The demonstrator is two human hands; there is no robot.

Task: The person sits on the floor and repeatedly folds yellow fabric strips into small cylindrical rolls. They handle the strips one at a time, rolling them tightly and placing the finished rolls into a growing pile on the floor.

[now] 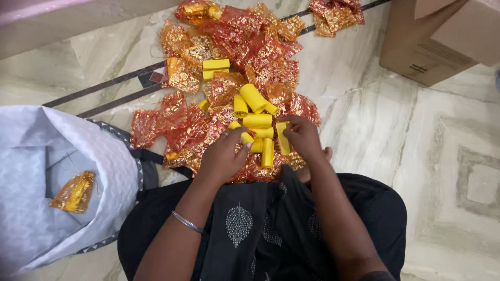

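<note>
1. Left hand [224, 156]: fingers curled, pinching a small yellow paper roll [245, 137].
2. Right hand [303, 136]: pinching another yellow roll [284, 138], just beside.
3. Both rolls: atop red-gold mesh pouches [250, 41] on marble floor [396, 130].
4. White bag [31, 177], left, holds one filled pouch [75, 192].

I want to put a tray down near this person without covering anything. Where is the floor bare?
Bare marble floor lies to the right, between the pouch pile and the cardboard box, reaching down past the person's knee. A smaller bare patch sits upper left, above the white bag. Around the left hand, right hand and yellow rolls it is crowded.
</note>
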